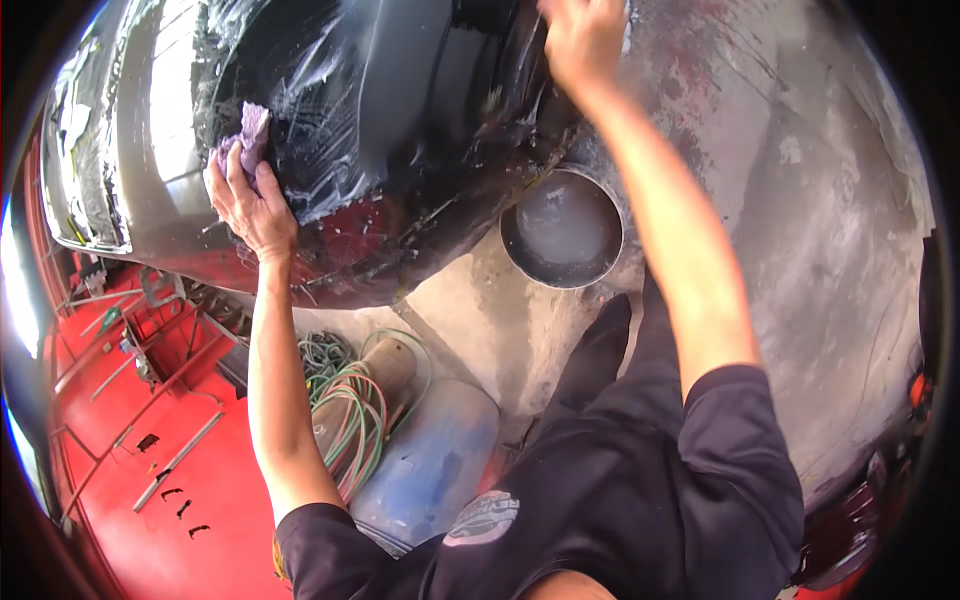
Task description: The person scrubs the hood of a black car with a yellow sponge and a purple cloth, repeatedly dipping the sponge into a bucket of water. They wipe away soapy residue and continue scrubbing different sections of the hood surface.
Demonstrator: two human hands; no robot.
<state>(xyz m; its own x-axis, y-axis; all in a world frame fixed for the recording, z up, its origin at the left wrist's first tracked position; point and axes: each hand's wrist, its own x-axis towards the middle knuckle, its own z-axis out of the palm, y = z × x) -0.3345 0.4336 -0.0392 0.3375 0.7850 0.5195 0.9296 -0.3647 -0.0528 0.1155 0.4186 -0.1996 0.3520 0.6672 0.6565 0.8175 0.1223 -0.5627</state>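
Note:
My left hand (252, 210) presses a crumpled purple cloth (255, 125) against a glossy black car body panel (420, 100). Its fingers are bent over the cloth. Whitish, wet-looking smears streak the panel just right of the cloth, and a dark red patch (350, 228) shows lower down. At the top edge of the view, my right hand (585, 45) is raised by the panel's right side. Its fingertips are cut off by the frame and the arm is slightly blurred, so any grip is hidden. A small pale patch shows beside that hand.
A round dark bucket (562, 230) of cloudy greyish liquid stands on the concrete floor (820, 250) below the panel. Coiled green hoses (365, 410) lie over a tan cylinder beside a worn blue drum (430, 470). Metal frames (150, 370) and loose parts rest on a red surface at left.

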